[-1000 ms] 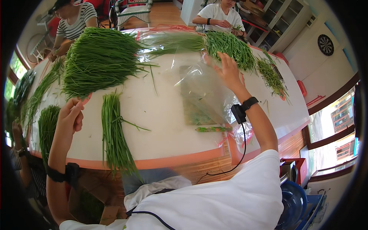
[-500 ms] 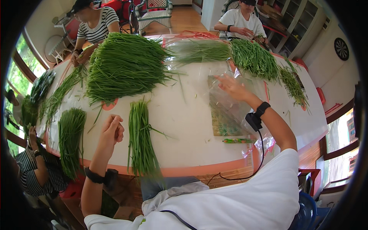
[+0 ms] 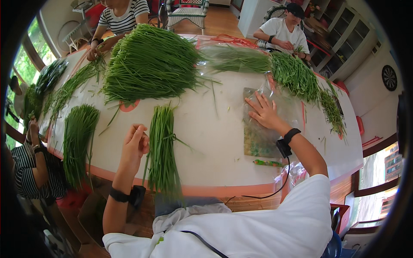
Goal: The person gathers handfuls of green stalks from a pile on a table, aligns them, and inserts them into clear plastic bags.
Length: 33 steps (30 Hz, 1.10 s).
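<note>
**Count of items on the table**

We count one large heap of green stalks [image 3: 150, 64] at the far edge, two bundles [image 3: 163, 150] near the near edge, further loose heaps toward the right corner, one clear plastic bag [image 3: 262, 137], and four people around the table [image 3: 215, 142].

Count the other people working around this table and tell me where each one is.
3. A person in a striped shirt at the far left, a person in a white shirt at the far right, and a person in stripes at the left edge. Others may be hidden.
</note>
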{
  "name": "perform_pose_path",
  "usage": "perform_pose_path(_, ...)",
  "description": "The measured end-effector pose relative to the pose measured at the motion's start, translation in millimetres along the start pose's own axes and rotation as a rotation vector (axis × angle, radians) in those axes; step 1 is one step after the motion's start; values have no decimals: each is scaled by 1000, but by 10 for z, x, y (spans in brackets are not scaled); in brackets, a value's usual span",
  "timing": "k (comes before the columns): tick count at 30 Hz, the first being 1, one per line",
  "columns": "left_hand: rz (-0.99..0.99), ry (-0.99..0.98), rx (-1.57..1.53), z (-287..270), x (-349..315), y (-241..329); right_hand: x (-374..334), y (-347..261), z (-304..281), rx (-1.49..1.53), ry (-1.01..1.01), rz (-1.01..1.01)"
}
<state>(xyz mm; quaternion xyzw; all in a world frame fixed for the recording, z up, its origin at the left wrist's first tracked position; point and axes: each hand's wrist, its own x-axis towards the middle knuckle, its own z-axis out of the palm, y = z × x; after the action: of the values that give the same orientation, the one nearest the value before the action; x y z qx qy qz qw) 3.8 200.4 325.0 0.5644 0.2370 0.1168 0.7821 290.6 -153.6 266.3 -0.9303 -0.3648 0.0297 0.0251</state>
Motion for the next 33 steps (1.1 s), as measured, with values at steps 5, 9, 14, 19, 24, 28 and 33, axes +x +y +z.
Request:
perform_pose_path(5, 209, 85, -232, -253, -407, -193, 173, 226, -319, 795, 616, 155)
perform_pose_path(9, 265, 218, -257, -621, -904, -367, 332, 205, -956, 860, 496, 199)
perform_pose_path(14, 266, 362, -159, -637, -1298, -257, 759, 761, -726, 468, 114, -106)
perform_pose_path(19, 230, 440, 74, -514, -1507, -99, 1180, 615, -632, 402, -192, 0)
perform_pose_path(24, 249, 488, 102, -456, -1621, -59, 1379, 270, -832, 130, -473, 246)
perform_pose_path(28, 245, 513, 144, -377, -1660, -70, 1351, 291, -1012, 237, -611, 178)
perform_pose_path(33, 213, 434, 201, -346, -1613, -99, 1230, 661, -993, 242, -788, 56)
